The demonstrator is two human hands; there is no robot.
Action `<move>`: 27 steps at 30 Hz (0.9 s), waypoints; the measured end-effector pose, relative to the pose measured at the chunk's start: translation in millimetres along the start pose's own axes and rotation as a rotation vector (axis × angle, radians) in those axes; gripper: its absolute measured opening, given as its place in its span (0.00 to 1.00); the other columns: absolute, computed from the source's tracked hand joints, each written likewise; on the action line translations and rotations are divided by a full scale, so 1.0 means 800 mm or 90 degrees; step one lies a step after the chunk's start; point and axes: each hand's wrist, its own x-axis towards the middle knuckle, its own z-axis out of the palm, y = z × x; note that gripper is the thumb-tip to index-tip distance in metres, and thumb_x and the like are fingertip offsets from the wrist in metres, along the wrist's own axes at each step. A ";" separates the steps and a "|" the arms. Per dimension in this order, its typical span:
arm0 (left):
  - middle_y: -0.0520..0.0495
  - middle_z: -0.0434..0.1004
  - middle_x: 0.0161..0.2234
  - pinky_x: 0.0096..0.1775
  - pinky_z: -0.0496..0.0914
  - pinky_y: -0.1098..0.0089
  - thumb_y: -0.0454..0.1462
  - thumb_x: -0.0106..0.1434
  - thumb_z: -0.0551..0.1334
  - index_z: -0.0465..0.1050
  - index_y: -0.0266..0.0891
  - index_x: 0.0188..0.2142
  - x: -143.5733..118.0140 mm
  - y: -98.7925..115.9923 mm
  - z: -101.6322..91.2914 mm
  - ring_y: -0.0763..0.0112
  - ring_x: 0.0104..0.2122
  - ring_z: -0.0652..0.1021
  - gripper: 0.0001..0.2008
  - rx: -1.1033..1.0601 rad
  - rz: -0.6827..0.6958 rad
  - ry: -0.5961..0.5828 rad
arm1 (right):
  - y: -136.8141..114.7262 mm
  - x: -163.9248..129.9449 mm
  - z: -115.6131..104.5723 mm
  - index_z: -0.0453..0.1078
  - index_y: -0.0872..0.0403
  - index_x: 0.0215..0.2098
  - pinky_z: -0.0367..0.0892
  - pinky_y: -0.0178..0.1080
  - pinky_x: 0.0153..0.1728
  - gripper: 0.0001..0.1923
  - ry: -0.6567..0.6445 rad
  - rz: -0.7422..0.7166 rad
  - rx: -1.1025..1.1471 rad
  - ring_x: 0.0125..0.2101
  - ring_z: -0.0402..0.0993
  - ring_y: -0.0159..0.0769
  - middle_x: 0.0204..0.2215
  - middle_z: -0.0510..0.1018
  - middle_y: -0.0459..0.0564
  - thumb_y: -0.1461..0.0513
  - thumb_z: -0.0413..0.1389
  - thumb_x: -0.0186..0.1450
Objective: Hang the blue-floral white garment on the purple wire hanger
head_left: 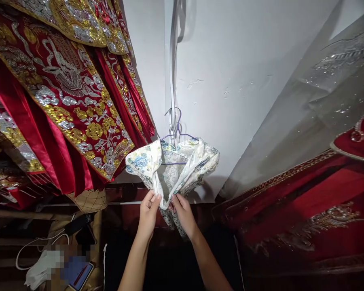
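Observation:
A white garment with a blue and yellow floral print (172,163) hangs on a blue wire hanger (178,131), which is hooked on a white strap (173,81) running down the wall. My left hand (148,212) pinches the left front edge of the garment near its opening. My right hand (183,214) grips the right front edge close beside it. Both hands meet at the middle of the garment's front, just below the collar area. The lower part of the garment drops out of sight behind my right hand.
Red robes with gold and silver embroidery (66,97) hang at the left. More red embroidered cloth under clear plastic (306,202) fills the right. A white wall (230,81) stands behind. A white cable (33,246) and a phone (80,275) lie at lower left.

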 end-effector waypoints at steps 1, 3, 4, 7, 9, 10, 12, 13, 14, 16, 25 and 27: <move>0.49 0.75 0.30 0.35 0.68 0.72 0.47 0.61 0.66 0.73 0.39 0.38 -0.002 0.004 0.001 0.70 0.29 0.73 0.14 0.001 0.000 0.012 | -0.003 0.001 -0.001 0.66 0.52 0.27 0.63 0.38 0.29 0.24 -0.018 0.005 -0.001 0.25 0.66 0.35 0.22 0.70 0.45 0.42 0.53 0.65; 0.48 0.76 0.31 0.35 0.68 0.72 0.47 0.60 0.66 0.73 0.38 0.39 -0.006 0.009 0.003 0.70 0.30 0.74 0.15 -0.014 0.000 0.038 | -0.009 0.001 -0.008 0.66 0.52 0.28 0.62 0.37 0.28 0.24 -0.070 0.021 -0.007 0.24 0.66 0.34 0.22 0.71 0.45 0.42 0.54 0.64; 0.47 0.77 0.32 0.35 0.68 0.72 0.47 0.61 0.66 0.73 0.38 0.39 -0.007 0.009 0.004 0.70 0.30 0.75 0.15 -0.029 0.000 0.046 | -0.011 0.000 -0.012 0.66 0.53 0.29 0.61 0.36 0.28 0.23 -0.091 0.028 -0.007 0.24 0.66 0.33 0.23 0.72 0.45 0.42 0.54 0.64; 0.46 0.78 0.37 0.38 0.69 0.71 0.45 0.61 0.65 0.73 0.39 0.42 -0.010 0.006 0.010 0.69 0.33 0.76 0.14 -0.073 -0.004 0.029 | -0.009 -0.005 -0.016 0.66 0.52 0.30 0.60 0.35 0.25 0.21 -0.080 0.037 0.008 0.23 0.65 0.32 0.23 0.72 0.44 0.43 0.55 0.64; 0.45 0.79 0.39 0.40 0.70 0.70 0.43 0.62 0.65 0.74 0.39 0.44 -0.012 0.004 0.016 0.68 0.35 0.77 0.13 -0.080 -0.011 -0.002 | -0.006 -0.009 -0.016 0.66 0.52 0.31 0.59 0.35 0.24 0.20 -0.036 0.038 0.016 0.22 0.64 0.31 0.22 0.71 0.44 0.44 0.56 0.64; 0.45 0.79 0.39 0.40 0.70 0.70 0.43 0.63 0.65 0.74 0.40 0.45 -0.013 0.005 0.019 0.67 0.36 0.77 0.14 -0.075 -0.015 -0.015 | -0.005 -0.009 -0.016 0.66 0.52 0.32 0.58 0.35 0.24 0.20 -0.019 0.037 0.016 0.22 0.64 0.31 0.22 0.71 0.44 0.44 0.56 0.64; 0.45 0.79 0.38 0.40 0.71 0.69 0.44 0.63 0.65 0.75 0.40 0.46 -0.016 0.010 0.025 0.66 0.36 0.78 0.15 -0.059 -0.019 -0.022 | -0.007 -0.010 -0.016 0.66 0.52 0.33 0.59 0.35 0.23 0.20 -0.004 0.034 0.013 0.22 0.63 0.31 0.23 0.71 0.44 0.44 0.55 0.64; 0.44 0.79 0.38 0.40 0.71 0.68 0.44 0.62 0.65 0.75 0.39 0.46 -0.018 0.014 0.028 0.65 0.36 0.78 0.15 -0.051 -0.018 -0.019 | -0.009 -0.010 -0.015 0.67 0.52 0.33 0.59 0.35 0.23 0.21 -0.006 0.030 0.013 0.22 0.63 0.32 0.23 0.70 0.44 0.44 0.55 0.64; 0.44 0.79 0.37 0.39 0.71 0.68 0.45 0.62 0.65 0.75 0.39 0.46 -0.020 0.018 0.030 0.65 0.36 0.78 0.16 -0.046 -0.018 -0.016 | -0.012 -0.011 -0.014 0.66 0.52 0.33 0.59 0.35 0.23 0.21 -0.014 0.029 0.017 0.22 0.63 0.32 0.23 0.70 0.44 0.43 0.55 0.64; 0.44 0.79 0.36 0.38 0.72 0.67 0.45 0.62 0.65 0.74 0.39 0.48 -0.024 0.027 0.034 0.65 0.34 0.77 0.17 -0.050 -0.023 -0.023 | -0.019 -0.012 -0.011 0.66 0.52 0.33 0.58 0.35 0.23 0.21 -0.037 0.038 0.040 0.22 0.62 0.31 0.23 0.70 0.44 0.44 0.56 0.64; 0.45 0.75 0.39 0.46 0.70 0.64 0.46 0.67 0.57 0.72 0.42 0.40 -0.020 -0.021 0.011 0.62 0.42 0.76 0.11 0.022 0.079 0.123 | -0.029 -0.015 -0.004 0.56 0.52 0.21 0.48 0.32 0.19 0.14 -0.017 0.102 0.113 0.16 0.52 0.26 0.14 0.60 0.38 0.57 0.52 0.62; 0.44 0.75 0.41 0.49 0.68 0.62 0.43 0.64 0.60 0.71 0.43 0.42 -0.020 -0.054 0.007 0.60 0.44 0.75 0.09 0.121 0.086 0.124 | -0.025 -0.016 -0.007 0.58 0.52 0.20 0.47 0.32 0.18 0.13 -0.010 0.102 0.085 0.15 0.52 0.25 0.13 0.59 0.38 0.59 0.50 0.61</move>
